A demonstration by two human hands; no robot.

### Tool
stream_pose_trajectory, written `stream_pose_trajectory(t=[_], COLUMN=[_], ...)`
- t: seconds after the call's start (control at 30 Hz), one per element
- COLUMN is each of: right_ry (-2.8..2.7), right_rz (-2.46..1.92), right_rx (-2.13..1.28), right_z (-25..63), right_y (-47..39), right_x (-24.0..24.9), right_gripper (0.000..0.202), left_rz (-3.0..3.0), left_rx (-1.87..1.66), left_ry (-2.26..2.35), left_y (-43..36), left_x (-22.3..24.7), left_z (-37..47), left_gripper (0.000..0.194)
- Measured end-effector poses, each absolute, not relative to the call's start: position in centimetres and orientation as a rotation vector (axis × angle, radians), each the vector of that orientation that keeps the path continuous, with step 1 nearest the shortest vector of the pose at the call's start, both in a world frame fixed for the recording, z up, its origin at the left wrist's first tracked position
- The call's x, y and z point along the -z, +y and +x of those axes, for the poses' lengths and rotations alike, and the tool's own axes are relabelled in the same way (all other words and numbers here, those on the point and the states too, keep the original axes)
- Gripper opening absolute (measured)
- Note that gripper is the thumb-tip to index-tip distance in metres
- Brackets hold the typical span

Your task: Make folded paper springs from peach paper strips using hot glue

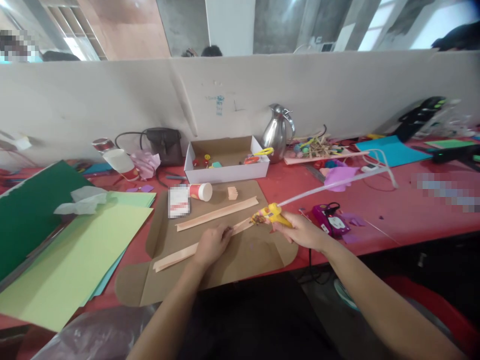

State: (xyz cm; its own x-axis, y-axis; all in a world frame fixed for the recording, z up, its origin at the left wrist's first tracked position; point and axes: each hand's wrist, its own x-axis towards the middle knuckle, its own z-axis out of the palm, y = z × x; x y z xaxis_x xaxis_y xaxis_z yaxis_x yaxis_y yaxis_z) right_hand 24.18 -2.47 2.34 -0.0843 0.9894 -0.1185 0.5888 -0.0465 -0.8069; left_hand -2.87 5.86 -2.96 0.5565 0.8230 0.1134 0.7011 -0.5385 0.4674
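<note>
My right hand (pixel 300 230) is wrapped round a yellow hot glue gun (pixel 275 214), with a long clear glue stick (pixel 322 188) reaching out of its back. The gun's nozzle meets the right end of a folded, peach-coloured paper strip (pixel 175 257). My left hand (pixel 213 245) lies over the middle of that strip, its fingers closed on it. A second folded strip (pixel 217 213) rests just beyond, roughly parallel. Beneath both is a flattened cardboard sheet (pixel 240 265). Farther back on it are a paper cup (pixel 202 192) on its side and a small peach paper piece (pixel 233 193).
Behind the cardboard stand a white box (pixel 227 173) holding scissors and a steel jug (pixel 276 132). Coloured paper sheets (pixel 112 235) lie at left. A purple device (pixel 330 220) sits right of my right hand. A pale partition (pixel 131 95) runs along the back.
</note>
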Motion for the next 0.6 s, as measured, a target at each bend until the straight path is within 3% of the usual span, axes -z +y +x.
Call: stream_pose_trajectory(t=[0.6], right_ry=[-1.692], right_rz=[-1.74], right_rx=[-1.006], right_z=[24.19], right_y=[-1.98], right_x=[-2.27], right_gripper=[0.039], left_rz=[2.521], left_rx=[-0.395], left_ry=[1.214], left_y=[5.44], left_x=[2.57], left_z=[-2.75], left_gripper=[0.032])
